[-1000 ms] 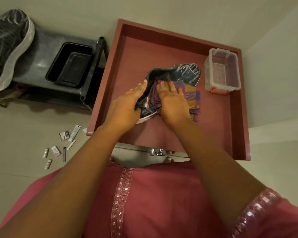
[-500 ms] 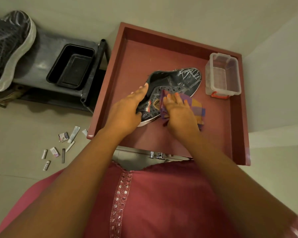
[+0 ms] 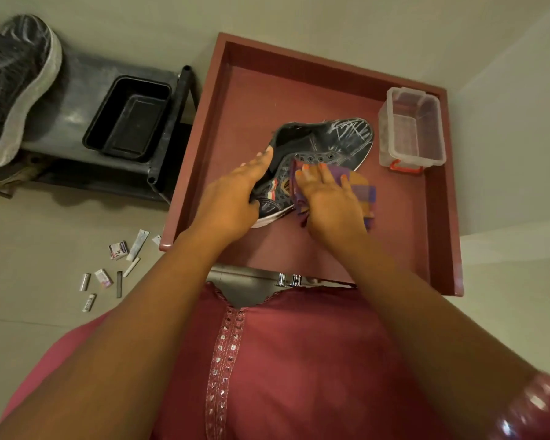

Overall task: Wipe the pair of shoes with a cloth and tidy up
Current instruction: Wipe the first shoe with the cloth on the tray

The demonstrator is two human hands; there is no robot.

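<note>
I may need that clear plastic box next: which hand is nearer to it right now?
Right. The right hand presses the cloth on the shoe, nearer the clear plastic box; the left hand holds the shoe's heel end, farther away.

Light was dim and warm, falling from above — soft shadows pooled beneath the black metal rack (image 3: 77,100). Wide-angle bending stretched the edges; the sequinned pink sleeve (image 3: 534,408), nearest the camera, was blurred with glare.
</note>
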